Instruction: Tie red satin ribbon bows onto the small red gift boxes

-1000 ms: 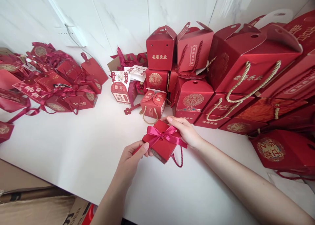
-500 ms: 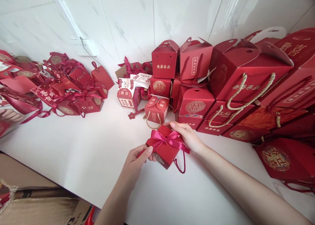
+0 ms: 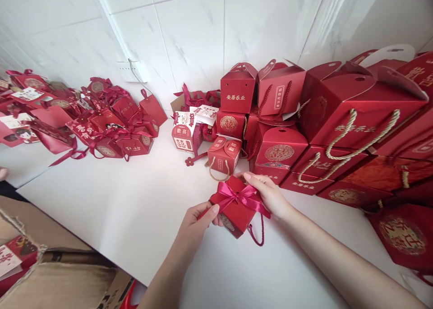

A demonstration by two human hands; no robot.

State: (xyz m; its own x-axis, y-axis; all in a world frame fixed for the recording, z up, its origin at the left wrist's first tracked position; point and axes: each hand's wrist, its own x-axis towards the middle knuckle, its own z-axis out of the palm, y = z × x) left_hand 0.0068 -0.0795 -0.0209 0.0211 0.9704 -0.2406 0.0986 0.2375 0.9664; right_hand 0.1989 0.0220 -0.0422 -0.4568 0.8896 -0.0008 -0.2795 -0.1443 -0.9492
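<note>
Between my hands is a small red gift box (image 3: 233,216) with a magenta ribbon bow (image 3: 238,196) across its top and a dark red cord loop hanging from its lower right. My left hand (image 3: 199,219) grips the box's left corner, thumb on top. Round the upper right corner are the fingers of my right hand (image 3: 264,189), partly hidden behind box and ribbon. Just beyond stands a small red box with a gold cord handle (image 3: 223,155), beside a red and white box (image 3: 182,138).
Large red boxes with rope handles (image 3: 355,115) are stacked along the right. Ribboned boxes (image 3: 115,115) pile up at the back left. An open cardboard carton (image 3: 64,282) stands below the white table's (image 3: 111,200) left edge. Part of another person's hand (image 3: 3,173) shows far left.
The view has shifted left, so most things appear further right. My hands keep the same hold on the ribboned box. The other person's hand has mostly left the view.
</note>
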